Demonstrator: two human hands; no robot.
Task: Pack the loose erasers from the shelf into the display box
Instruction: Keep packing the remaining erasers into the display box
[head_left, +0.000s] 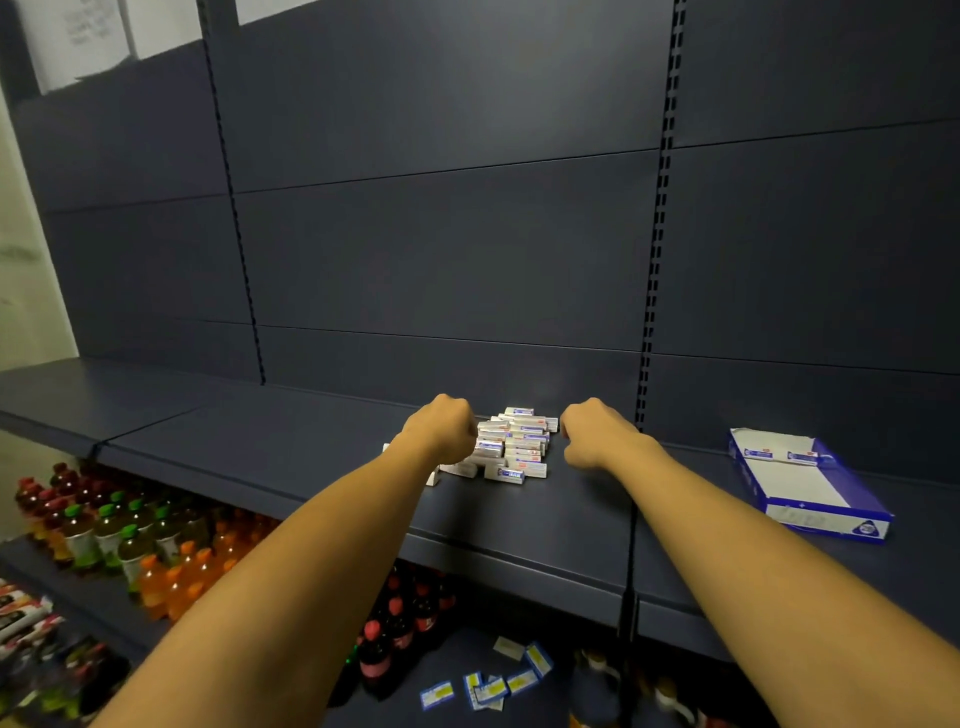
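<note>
Both hands, left hand (445, 427) and right hand (589, 432), are flanking the erasers (514, 441), fingers curled, grip unclear, gathering them for the box (810, 486).

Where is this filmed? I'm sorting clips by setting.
Most likely a shop aisle. Dark slotted retail shelving carries a pile of packaged erasers and a display box, with rows of bottled drinks on the lower shelf and price tags lying below.

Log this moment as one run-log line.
left hand: at eraser pile | right hand: beside pile | display box: right, nearly empty
</note>
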